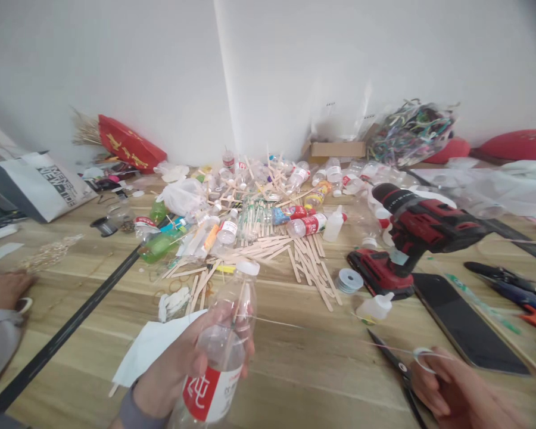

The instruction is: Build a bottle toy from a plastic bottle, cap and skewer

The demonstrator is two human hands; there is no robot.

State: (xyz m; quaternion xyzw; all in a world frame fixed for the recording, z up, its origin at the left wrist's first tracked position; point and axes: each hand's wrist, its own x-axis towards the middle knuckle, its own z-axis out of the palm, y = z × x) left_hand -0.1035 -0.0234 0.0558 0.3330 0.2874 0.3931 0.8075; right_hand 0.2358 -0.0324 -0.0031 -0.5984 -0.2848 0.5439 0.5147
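Left hand [192,342] grips a clear plastic, red-and-white-labelled bottle [223,351]; right hand [455,381] is curled, holding a thin white ring [422,351].

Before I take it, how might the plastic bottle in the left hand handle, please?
The bottle should feel light: no liquid is apparent. Its thin-looking wall may flex if squeezed. Its round body could roll if laid down.

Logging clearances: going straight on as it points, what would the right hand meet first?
Likely the black scissors, just left of the right hand; depth is unclear, so it might pass above them.
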